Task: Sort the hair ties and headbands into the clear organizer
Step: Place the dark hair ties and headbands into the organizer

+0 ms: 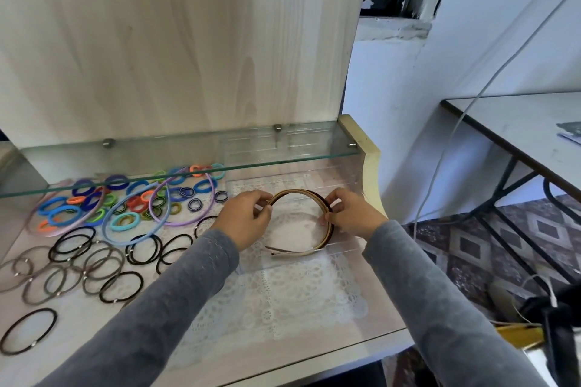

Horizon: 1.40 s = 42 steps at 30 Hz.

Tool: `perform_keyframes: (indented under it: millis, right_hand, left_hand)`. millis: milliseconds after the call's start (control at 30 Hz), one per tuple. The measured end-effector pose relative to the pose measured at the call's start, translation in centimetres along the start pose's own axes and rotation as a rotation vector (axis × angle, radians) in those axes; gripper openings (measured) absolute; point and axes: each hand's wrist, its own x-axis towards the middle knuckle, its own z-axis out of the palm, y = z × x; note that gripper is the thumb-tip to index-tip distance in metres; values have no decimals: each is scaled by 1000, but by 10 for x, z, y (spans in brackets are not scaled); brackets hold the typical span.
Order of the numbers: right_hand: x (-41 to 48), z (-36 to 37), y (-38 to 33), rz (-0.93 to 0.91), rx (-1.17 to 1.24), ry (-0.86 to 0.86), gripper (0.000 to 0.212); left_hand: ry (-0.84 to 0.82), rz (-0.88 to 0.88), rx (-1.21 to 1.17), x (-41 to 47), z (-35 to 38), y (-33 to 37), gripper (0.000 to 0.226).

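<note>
Headbands [327,231], thin curved arcs, pinched both sides: left hand [243,221], right hand [352,214], over clear organizer [342,248].

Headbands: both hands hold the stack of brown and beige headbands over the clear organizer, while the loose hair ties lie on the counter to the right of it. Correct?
Not quite. The head view shows both the left hand and right hand holding the headbands over the clear organizer, but the loose hair ties lie to its left, not its right.
</note>
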Motion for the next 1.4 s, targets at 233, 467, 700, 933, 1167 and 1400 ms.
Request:
perform_keyframes:
  millis: [233,467,700,933,1167,1400]
  right_hand:
    - [-2,5,-2,-19,-147,75,13]
    - [-4,9,-3,-2,-265,111,22]
    - [-10,9,0,-69,-274,155,22]
    - [-12,7,-1,-87,-324,168,23]
    - [-13,8,-6,-72,-370,206,22]
    - [-16,13,-10,-64,-436,242,26]
  left_hand:
    - [-50,-29,118,6,5,-1,24]
    - [-81,-21,243,7,12,2,27]
    - [-105,-3,325,1,15,4,35]
    - [-216,22,376,3,6,7,39]
    - [-516,54,383,-2,-22,11,46]
    - [-497,93,318,-10,-16,11,12]
